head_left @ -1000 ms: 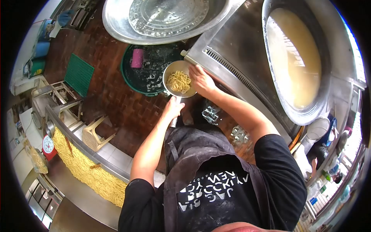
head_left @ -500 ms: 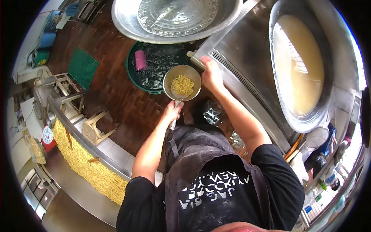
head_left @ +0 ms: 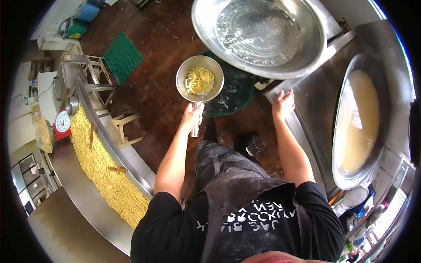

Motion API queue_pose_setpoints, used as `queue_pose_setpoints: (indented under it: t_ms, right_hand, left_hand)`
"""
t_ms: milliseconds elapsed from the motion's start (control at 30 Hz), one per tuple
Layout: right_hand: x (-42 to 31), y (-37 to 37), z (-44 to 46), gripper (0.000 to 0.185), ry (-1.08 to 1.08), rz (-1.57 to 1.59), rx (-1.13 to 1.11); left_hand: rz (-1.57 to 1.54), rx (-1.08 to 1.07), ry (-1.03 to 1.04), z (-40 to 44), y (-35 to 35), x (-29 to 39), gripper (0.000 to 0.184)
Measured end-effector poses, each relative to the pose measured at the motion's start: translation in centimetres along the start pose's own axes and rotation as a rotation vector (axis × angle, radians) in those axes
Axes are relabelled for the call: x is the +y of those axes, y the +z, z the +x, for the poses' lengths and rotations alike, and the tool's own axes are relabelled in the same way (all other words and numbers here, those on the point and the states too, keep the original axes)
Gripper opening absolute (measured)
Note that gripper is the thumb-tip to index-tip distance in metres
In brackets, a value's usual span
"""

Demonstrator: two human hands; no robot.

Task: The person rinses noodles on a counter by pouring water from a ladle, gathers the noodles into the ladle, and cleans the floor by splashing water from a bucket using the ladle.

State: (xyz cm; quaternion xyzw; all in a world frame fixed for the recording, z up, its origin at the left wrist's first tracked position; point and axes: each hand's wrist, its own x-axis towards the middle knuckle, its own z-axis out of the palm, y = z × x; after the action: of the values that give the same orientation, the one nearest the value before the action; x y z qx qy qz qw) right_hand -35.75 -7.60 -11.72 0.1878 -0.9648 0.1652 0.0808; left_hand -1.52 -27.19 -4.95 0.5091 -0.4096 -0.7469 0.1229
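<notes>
My left hand (head_left: 192, 117) is wrapped round the handle of a metal saucepan (head_left: 180, 83). A small heap of yellow noodles (head_left: 200, 80) lies inside the saucepan, which is above the floor beside a dark green tub of water (head_left: 234, 94). My right hand (head_left: 283, 105) is open, fingers spread, near the front edge of the steel stove counter (head_left: 302, 98); nothing shows in it. Just beyond that hand sits a large steel basin (head_left: 313, 41) with clear liquid in it, partly covering the tub.
A big wok of cloudy liquid (head_left: 359, 118) is set in the counter at right. At left, a steel table (head_left: 87, 197) bears a long spread of yellow noodles (head_left: 105, 166) and a red scale (head_left: 62, 122). A plastic stool (head_left: 116, 131) and green mat (head_left: 123, 57) are on the floor.
My view has shifted. The saucepan in my left hand has moved away from the tub's front, leftward relative to it. My right hand has drawn apart from the saucepan, and its fingers have spread.
</notes>
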Motion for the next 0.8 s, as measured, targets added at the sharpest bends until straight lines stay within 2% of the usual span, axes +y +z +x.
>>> queue_pose_setpoints:
  t_ms: [67,133,200,233,267,300,400,433,500,600,667,700,733,767,800]
  right_hand:
    - [-0.2,0.5,0.0,0.059,0.021,-0.013,0.077]
    - [-0.7,0.1,0.1,0.058,0.044,-0.043,0.040]
    - [0.0,1.2,0.2,0.055,0.070,-0.083,0.035]
    - [0.2,1.5,0.2,0.053,0.084,-0.067,0.050]
    - [-1.3,0.2,0.2,0.053,0.173,-0.081,-0.018]
    - [-2.3,-0.9,0.6,0.054,0.232,-0.081,-0.107]
    - [-2.6,-0.9,0.8,0.056,0.213,-0.096,-0.126]
    - [-2.2,-0.7,0.6,0.056,0.190,-0.102,-0.108]
    - [-2.9,-0.8,0.8,0.058,0.219,-0.103,-0.130]
    - [-2.3,-0.4,1.1,0.059,0.252,-0.063,-0.157]
    - [-2.1,-0.1,0.9,0.059,0.214,-0.066,-0.114]
    - [-1.9,-0.1,0.9,0.058,0.214,-0.080,-0.118]
    - [-1.9,-0.1,0.9,0.058,0.215,-0.095,-0.121]
    - [-1.5,0.1,0.8,0.056,0.193,-0.108,-0.123]
    - [-1.3,0.2,0.7,0.055,0.168,-0.129,-0.109]
  left_hand:
    - [-0.225,-0.048,0.026,2.5,-2.0,1.6,0.032]
    - [-0.346,-0.016,-0.074,5.1,-4.7,3.2,0.039]
    - [-0.316,0.034,-0.100,7.0,-7.6,3.8,0.042]
    - [-0.284,0.064,-0.072,7.5,-9.1,4.1,0.040]
    - [-0.224,0.109,-0.056,7.8,-10.5,5.1,0.035]
    - [-0.296,0.149,-0.041,8.6,-12.1,5.1,0.031]
    - [-0.400,0.263,-0.041,9.7,-17.0,9.2,0.019]
    - [-0.557,0.185,-0.017,10.5,-19.1,10.3,0.012]
    - [-0.711,0.155,0.057,12.6,-23.5,11.8,0.017]
    - [-0.546,0.421,0.107,15.4,-25.5,16.9,0.018]
    - [-0.271,0.462,0.110,19.6,-26.1,18.3,0.017]
    - [-0.218,0.489,0.176,21.6,-24.8,19.4,0.018]
    - [-0.092,0.415,0.191,23.7,-24.0,20.4,0.022]
    - [0.016,0.514,0.180,25.3,-20.9,22.5,0.029]
    - [0.033,0.462,0.155,27.8,-19.2,23.6,0.041]
